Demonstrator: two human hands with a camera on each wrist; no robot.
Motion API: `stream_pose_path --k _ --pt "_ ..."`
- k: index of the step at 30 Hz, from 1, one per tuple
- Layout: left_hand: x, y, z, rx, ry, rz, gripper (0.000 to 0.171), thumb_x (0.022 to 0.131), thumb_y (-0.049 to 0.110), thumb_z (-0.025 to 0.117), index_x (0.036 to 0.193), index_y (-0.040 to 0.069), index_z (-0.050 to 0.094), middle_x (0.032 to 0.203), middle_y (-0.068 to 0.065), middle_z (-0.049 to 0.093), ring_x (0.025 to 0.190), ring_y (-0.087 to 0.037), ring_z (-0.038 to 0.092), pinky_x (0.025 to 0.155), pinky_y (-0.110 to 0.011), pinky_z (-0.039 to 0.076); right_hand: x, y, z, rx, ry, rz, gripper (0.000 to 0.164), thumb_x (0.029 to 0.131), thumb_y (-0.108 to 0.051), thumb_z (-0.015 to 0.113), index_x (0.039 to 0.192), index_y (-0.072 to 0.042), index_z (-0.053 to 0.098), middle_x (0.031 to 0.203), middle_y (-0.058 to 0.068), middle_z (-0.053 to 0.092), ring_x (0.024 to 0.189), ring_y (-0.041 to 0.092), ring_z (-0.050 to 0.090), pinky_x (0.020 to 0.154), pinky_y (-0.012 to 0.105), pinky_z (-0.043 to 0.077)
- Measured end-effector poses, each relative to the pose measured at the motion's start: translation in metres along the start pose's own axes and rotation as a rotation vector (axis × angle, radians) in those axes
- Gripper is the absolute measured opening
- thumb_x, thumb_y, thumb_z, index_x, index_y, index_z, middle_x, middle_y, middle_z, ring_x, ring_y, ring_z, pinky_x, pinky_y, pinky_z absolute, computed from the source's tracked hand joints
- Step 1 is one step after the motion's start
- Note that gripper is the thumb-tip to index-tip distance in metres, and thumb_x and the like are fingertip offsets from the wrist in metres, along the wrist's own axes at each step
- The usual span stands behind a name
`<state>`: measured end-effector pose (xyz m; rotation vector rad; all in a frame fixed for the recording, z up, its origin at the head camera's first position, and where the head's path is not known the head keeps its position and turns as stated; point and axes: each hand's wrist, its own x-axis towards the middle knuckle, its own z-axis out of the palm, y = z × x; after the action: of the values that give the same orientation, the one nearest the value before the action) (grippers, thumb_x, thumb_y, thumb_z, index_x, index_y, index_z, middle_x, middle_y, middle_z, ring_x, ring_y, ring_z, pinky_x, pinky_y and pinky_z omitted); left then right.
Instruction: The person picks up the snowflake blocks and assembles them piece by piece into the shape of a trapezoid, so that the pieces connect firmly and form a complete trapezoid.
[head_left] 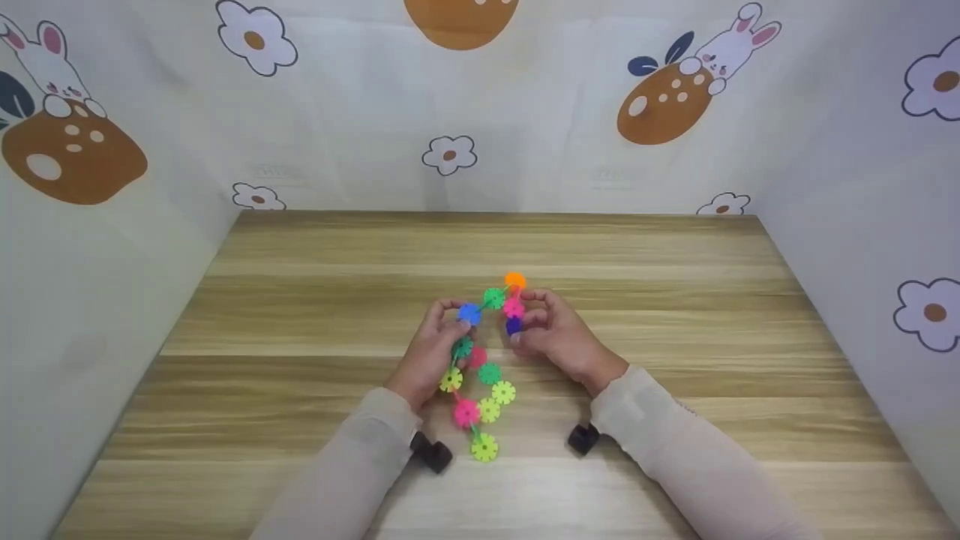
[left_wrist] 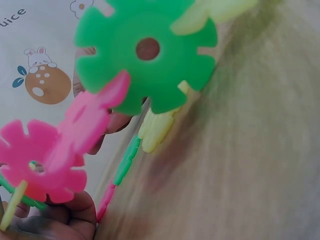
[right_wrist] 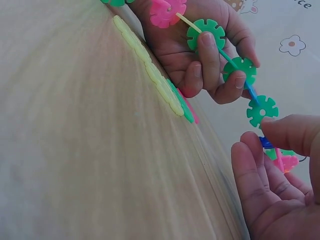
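Observation:
A chain of slotted plastic snowflake discs runs between the two hands, each disc pushed edgewise into its neighbour. My left hand grips it, thumb on the blue disc, fingers curled around the green discs in the right wrist view. Below that hand hang a pink disc and a yellow-green disc. Past the blue one, the chain bends through a green disc, an orange disc and a pink disc. My right hand pinches the dark blue disc between thumb and fingers.
Loose discs lie flat on the wooden table beside the left hand: a red disc, a green disc and two yellow discs. A patterned cloth hangs behind the table and along both sides.

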<state>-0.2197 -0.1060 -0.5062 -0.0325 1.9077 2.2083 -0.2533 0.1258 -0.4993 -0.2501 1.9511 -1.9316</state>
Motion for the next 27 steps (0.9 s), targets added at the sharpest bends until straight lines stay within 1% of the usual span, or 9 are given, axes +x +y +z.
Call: stream_pose_path --k 4,7,10,14,19,24,27 --pt "-0.0009 0.0004 0.0 0.01 -0.001 -0.005 0.029 0.109 0.018 0.049 0.138 0.018 0.045 0.104 -0.012 0.063 0.065 -0.014 0.048 0.06 -0.024 0.045 -0.0003 0.0006 0.0 -0.019 -0.005 -0.021 0.07 0.086 0.003 0.074 0.148 -0.001 0.043 0.11 0.012 0.068 0.094 0.02 0.068 0.084 0.029 0.061" --pt "-0.0015 0.0009 0.0002 0.016 0.0 -0.008 0.029 0.11 0.018 0.049 0.138 0.019 0.045 0.105 -0.013 0.063 0.065 -0.015 0.049 0.06 -0.024 0.045 -0.0007 0.0002 0.0006 -0.012 -0.004 -0.037 0.067 0.085 0.005 0.075 0.145 0.0 0.045 0.11 0.01 0.067 0.094 0.02 0.067 0.083 0.028 0.061" --pt "-0.001 0.0004 0.0001 0.017 -0.002 -0.01 0.029 0.11 0.018 0.049 0.138 0.019 0.045 0.105 -0.013 0.063 0.066 -0.015 0.049 0.061 -0.024 0.045 -0.0007 0.0 0.0012 -0.007 0.006 -0.046 0.066 0.084 0.005 0.076 0.142 -0.001 0.046 0.111 0.011 0.067 0.095 0.021 0.067 0.082 0.028 0.061" --pt "-0.0007 -0.0003 0.0 0.016 -0.008 -0.009 0.029 0.11 0.019 0.049 0.138 0.019 0.045 0.105 -0.012 0.063 0.067 -0.015 0.049 0.061 -0.023 0.046 -0.0004 0.0012 0.0014 -0.006 0.004 -0.061 0.066 0.084 0.005 0.077 0.141 -0.003 0.044 0.118 0.018 0.067 0.097 0.022 0.067 0.082 0.029 0.061" --pt "-0.0013 -0.0004 0.0004 0.009 -0.018 0.003 0.029 0.109 0.018 0.05 0.137 0.018 0.046 0.101 -0.012 0.062 0.064 -0.014 0.049 0.059 -0.023 0.045 -0.0001 0.0042 0.0007 -0.005 -0.023 -0.09 0.061 0.086 0.005 0.075 0.136 -0.005 0.041 0.124 0.028 0.068 0.098 0.021 0.069 0.082 0.028 0.059" --pt "-0.0015 0.0 0.0006 0.018 -0.023 0.009 0.028 0.109 0.019 0.05 0.137 0.018 0.046 0.102 -0.011 0.062 0.065 -0.015 0.049 0.059 -0.023 0.045 -0.0002 0.0045 0.0007 0.005 -0.032 -0.116 0.059 0.086 0.007 0.073 0.133 -0.006 0.041 0.126 0.029 0.068 0.101 0.022 0.068 0.084 0.029 0.06" --pt "-0.0017 0.0008 0.0007 0.023 -0.026 0.004 0.028 0.109 0.019 0.05 0.138 0.019 0.046 0.102 -0.011 0.062 0.066 -0.015 0.05 0.06 -0.023 0.045 -0.0003 0.0033 0.0012 0.018 -0.032 -0.137 0.061 0.085 0.01 0.073 0.133 -0.006 0.04 0.127 0.03 0.066 0.1 0.023 0.069 0.083 0.031 0.061"
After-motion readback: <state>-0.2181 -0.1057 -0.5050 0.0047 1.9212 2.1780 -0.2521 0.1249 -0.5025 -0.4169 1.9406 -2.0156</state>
